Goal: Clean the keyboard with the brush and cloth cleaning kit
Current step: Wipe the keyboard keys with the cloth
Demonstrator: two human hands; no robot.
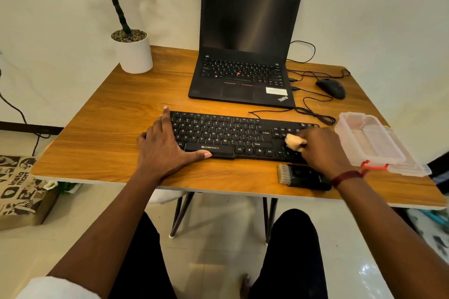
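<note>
- Nearest the lens: a white sleeve (58, 289) at the bottom left corner, cut off by the frame edge; dark-clad knees below the table edge, with a bare foot between them, blurred.
- Far left, on the floor: a printed paper bag (19, 189), partly cut by the frame; lettering only partly readable.
- Back left corner of the wooden table (116, 133): a white pot with a plant (132, 52); the top leaves run out of frame.
- Left hand (165, 145) lies flat on the left end of the black keyboard (230, 136); fingers spread apart, thumb along the front edge by the space bar, forefinger at the far left corner; it grips nothing; the keys under the palm are hidden.
- Keyboard sits mid-table, in front of an open laptop (245, 56); screen dark.
- Right hand (323, 150) is over the right end of the keyboard, fingers closed on a small pale cloth (292, 141); the cloth touches the keys near the arrow cluster; fingertips hidden behind the cloth, and the numeric pad is covered by the hand.
- Just in front of the keyboard, under the right wrist: the black brush (303, 176), bristles pointing left; its right end hidden by the wrist, which wears a red thread.
- Right: a clear plastic box (374, 141) with a red clasp; contents hard to make out; mouse (331, 88) and tangled cables behind it.
</note>
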